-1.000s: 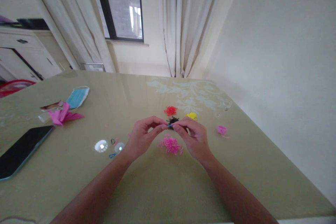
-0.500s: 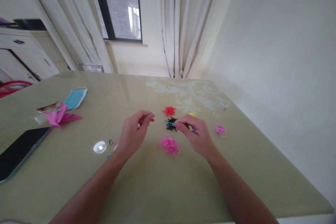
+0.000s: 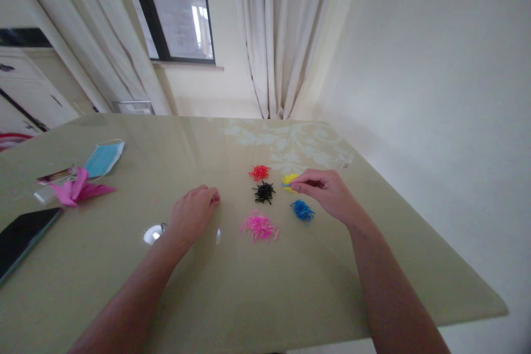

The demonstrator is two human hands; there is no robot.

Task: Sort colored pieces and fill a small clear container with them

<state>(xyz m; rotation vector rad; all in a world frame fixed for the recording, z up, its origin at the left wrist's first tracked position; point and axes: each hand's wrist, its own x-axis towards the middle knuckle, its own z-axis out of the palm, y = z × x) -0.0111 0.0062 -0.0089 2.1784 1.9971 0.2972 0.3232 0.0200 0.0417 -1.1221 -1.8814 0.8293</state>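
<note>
My right hand (image 3: pixel 332 193) pinches a small blue rubber band (image 3: pixel 286 185) between thumb and fingertips, right over the pile of yellow rubber bands (image 3: pixel 289 178). A pile of blue rubber bands (image 3: pixel 302 211) lies just below that hand. To its left are piles of red (image 3: pixel 259 172), black (image 3: pixel 264 192) and pink rubber bands (image 3: pixel 260 227). My left hand (image 3: pixel 194 211) rests low over the table, left of the piles, fingers curled in; what they hold, if anything, is hidden.
On the table (image 3: pixel 249 298) a shiny clear dome (image 3: pixel 152 233) sits partly behind my left forearm. Further left are a phone (image 3: pixel 27 240), a pink folded-paper figure (image 3: pixel 78 188) and a blue face mask (image 3: pixel 104 159). A small clear piece (image 3: pixel 345 159) lies by the right edge, near the wall.
My right hand has moved right with the blue rubber band, from over the black pile to the yellow one. My left hand has dropped down and left. The view has shifted slightly.
</note>
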